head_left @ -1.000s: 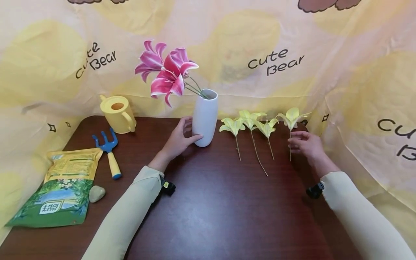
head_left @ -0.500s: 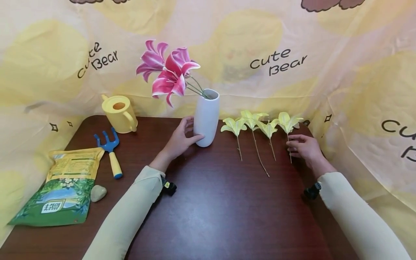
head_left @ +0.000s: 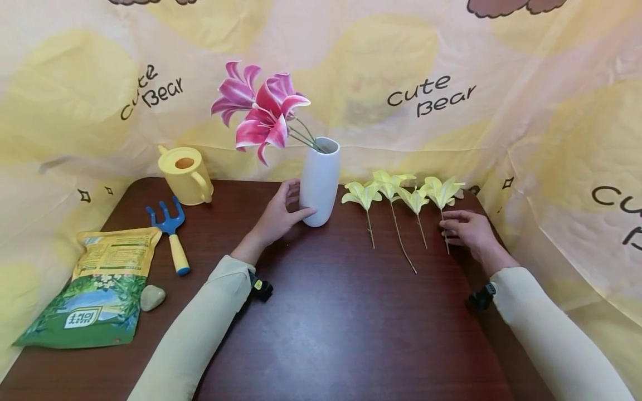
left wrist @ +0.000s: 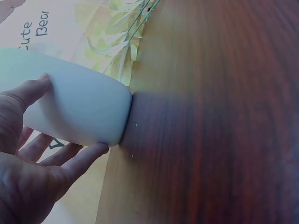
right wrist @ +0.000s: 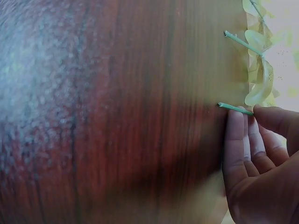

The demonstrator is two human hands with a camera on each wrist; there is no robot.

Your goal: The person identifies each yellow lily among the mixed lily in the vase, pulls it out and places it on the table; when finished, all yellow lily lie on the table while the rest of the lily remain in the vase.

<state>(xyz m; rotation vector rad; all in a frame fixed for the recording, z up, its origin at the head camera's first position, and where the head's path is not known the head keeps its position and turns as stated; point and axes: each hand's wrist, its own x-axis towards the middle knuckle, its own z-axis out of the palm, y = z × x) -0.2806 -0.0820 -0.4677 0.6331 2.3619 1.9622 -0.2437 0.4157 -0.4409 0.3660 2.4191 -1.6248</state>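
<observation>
A white vase stands upright near the back edge of the table, with pink lilies leaning out of its mouth to the left. My left hand holds the vase low on its left side; in the left wrist view the thumb and fingers lie on opposite sides of the vase. At the right, my right hand pinches the stem of a yellow lily. The right wrist view shows that stem between thumb and fingertips, its cut end sticking out. Three other yellow lilies lie between the vase and this one.
At the left are a yellow watering can, a blue hand fork with a cream handle, a grey stone and a green-and-yellow bag. A printed cloth hangs behind and beside the dark wooden table.
My right hand has moved slightly left and nearer with its yellow lily, which is now close beside the other lilies. The left hand has stayed on the vase.
</observation>
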